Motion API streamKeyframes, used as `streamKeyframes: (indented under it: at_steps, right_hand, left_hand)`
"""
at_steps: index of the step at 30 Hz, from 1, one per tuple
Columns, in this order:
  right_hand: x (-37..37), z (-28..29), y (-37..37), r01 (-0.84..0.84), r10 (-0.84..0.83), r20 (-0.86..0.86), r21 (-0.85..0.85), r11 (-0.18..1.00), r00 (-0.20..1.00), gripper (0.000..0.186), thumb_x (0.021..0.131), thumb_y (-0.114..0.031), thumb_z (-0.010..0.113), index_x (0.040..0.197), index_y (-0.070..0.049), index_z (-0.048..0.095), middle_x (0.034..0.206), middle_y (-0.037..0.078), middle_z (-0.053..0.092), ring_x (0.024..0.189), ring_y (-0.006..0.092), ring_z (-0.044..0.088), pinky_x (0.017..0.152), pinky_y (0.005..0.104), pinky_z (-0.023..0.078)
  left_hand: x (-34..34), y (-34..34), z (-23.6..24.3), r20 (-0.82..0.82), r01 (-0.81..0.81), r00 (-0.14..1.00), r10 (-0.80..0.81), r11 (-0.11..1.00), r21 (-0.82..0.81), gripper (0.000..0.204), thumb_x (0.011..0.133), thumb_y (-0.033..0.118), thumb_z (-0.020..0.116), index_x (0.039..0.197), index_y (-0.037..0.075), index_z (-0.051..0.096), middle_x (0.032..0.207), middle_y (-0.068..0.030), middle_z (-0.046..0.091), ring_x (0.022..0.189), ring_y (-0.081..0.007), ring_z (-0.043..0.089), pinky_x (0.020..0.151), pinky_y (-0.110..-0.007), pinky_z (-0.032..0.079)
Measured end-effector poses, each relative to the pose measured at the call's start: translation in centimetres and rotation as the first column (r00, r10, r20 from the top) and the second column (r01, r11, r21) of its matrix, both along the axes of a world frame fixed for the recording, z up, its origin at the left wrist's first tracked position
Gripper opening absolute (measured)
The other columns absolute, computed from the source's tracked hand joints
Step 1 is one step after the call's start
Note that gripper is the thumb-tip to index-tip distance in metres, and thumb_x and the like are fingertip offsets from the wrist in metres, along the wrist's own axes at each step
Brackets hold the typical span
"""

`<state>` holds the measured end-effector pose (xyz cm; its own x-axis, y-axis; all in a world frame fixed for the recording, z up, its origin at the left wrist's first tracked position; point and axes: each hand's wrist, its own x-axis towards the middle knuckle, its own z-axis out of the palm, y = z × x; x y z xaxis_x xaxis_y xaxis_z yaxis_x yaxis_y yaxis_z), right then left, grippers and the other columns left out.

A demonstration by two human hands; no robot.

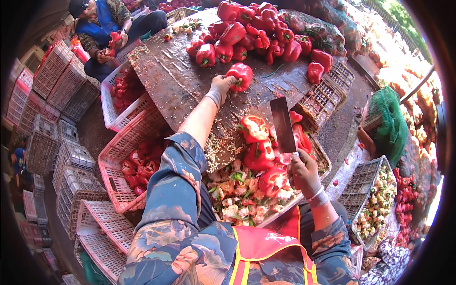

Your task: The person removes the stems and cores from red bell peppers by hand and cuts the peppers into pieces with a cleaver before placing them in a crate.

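My left hand, in a pale glove, reaches out over the table and grips a whole red bell pepper. A cleaver with a broad, dark rectangular blade points away from me, its handle wrapped by my right hand. Just left of the blade and below it lie cut red pepper pieces, some showing pale insides. Under them a crate holds pepper cores and green stems. A large heap of whole red peppers covers the table's far side.
Seeds are scattered over the brown tabletop. A pink crate of cut peppers stands on the left, a white crate beyond it. A co-worker sits at the far left. On the right are a crate of cores and green netting.
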<state>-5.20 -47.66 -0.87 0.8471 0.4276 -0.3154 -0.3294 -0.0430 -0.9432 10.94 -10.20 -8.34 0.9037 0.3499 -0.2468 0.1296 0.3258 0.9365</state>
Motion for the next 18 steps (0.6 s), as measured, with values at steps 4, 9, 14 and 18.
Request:
streamKeyframes:
  at_steps: [4,9,14,18]
  right_hand:
    - [0.0,0.2,1.0,0.017,-0.015,0.092,-0.026,1.000,0.996,0.026,0.101,-0.022,0.049,0.119,-0.004,0.053,0.064,0.000,0.052,0.046,0.0077,0.049,0.041,0.0230,0.039]
    - [-0.1,0.1,1.4,0.019,-0.019,0.095,-0.001,1.000,0.995,0.028,0.101,-0.025,0.048,0.119,-0.005,0.055,0.063,0.000,0.052,0.042,0.0078,0.046,0.040,0.0234,0.038]
    - [0.2,-0.3,0.7,0.059,-0.062,0.074,0.037,0.998,0.995,0.028,0.101,-0.026,0.049,0.120,-0.006,0.055,0.062,0.000,0.051,0.040,0.0083,0.045,0.039,0.0234,0.038]
    - [0.9,-0.4,0.7,0.007,-0.011,0.112,0.042,0.999,0.994,0.034,0.100,-0.032,0.050,0.122,-0.007,0.053,0.064,0.002,0.055,0.045,0.0093,0.050,0.039,0.0239,0.041]
  left_hand:
    - [-2.3,-1.1,-0.4,-0.041,0.001,0.999,0.002,0.996,0.087,0.036,0.085,0.017,0.068,0.115,0.004,0.054,0.090,-0.0123,0.066,0.063,-0.0256,0.065,0.051,-0.038,0.057]
    - [-2.4,1.3,0.6,-0.060,0.039,0.997,0.039,0.421,0.906,0.036,0.083,0.015,0.062,0.116,0.002,0.058,0.098,-0.0192,0.068,0.090,-0.0356,0.067,0.080,-0.042,0.056]
    - [-3.9,-8.4,8.8,-0.234,0.234,0.972,-0.021,-0.009,0.972,0.082,0.077,0.047,0.071,0.141,0.008,0.039,0.132,-0.0205,0.054,0.124,-0.0360,0.052,0.102,-0.045,0.044]
    - [-1.1,-6.7,7.0,-0.372,0.365,0.915,0.156,0.072,0.928,0.095,0.066,0.048,0.079,0.141,0.009,0.035,0.128,-0.0201,0.057,0.116,-0.0375,0.059,0.097,-0.045,0.048]
